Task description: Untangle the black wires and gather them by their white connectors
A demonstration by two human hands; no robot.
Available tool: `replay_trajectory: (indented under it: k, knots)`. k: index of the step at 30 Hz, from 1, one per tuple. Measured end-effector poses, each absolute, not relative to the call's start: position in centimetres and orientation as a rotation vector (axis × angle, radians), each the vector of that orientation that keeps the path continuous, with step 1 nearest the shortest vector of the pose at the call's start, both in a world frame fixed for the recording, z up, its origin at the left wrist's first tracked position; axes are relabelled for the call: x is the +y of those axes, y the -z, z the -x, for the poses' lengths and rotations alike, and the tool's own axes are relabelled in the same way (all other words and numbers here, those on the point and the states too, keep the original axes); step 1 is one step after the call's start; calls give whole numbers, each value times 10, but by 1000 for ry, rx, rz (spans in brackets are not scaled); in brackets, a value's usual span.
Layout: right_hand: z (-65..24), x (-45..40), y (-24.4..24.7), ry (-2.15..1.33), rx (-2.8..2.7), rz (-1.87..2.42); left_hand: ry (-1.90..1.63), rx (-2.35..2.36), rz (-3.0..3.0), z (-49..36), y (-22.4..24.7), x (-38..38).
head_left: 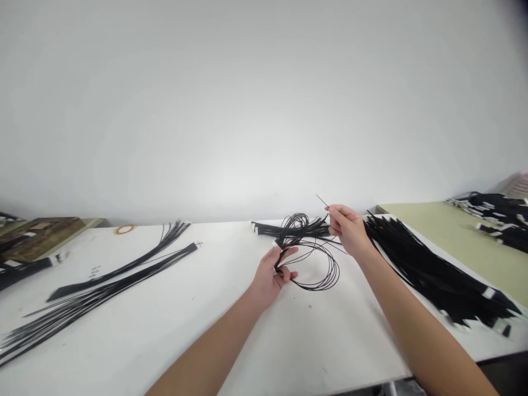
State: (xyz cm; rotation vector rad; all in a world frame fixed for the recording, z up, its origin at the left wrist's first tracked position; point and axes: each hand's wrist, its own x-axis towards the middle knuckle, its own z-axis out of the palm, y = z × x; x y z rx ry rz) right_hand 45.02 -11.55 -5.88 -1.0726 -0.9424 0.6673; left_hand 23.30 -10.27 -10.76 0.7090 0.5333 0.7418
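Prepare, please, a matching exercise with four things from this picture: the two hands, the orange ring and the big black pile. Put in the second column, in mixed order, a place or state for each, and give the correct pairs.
Things
1. left hand
2. right hand
3. orange ring
4. big black pile

Places and states
A. lies near the back edge of the white table, left in the picture
B. pinches a thin, pale stick
C. lies between the right forearm and the green surface
D. holds looped black wires

Pairs: 1-D, 2-B, 3-A, 4-C
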Motion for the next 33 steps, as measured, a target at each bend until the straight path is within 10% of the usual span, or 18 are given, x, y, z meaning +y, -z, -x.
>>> replay_trajectory:
  k: [33]
  knots:
    - [-421, -146, 81, -405, -1671, 1256, -691, 565, -971, -242, 109, -110]
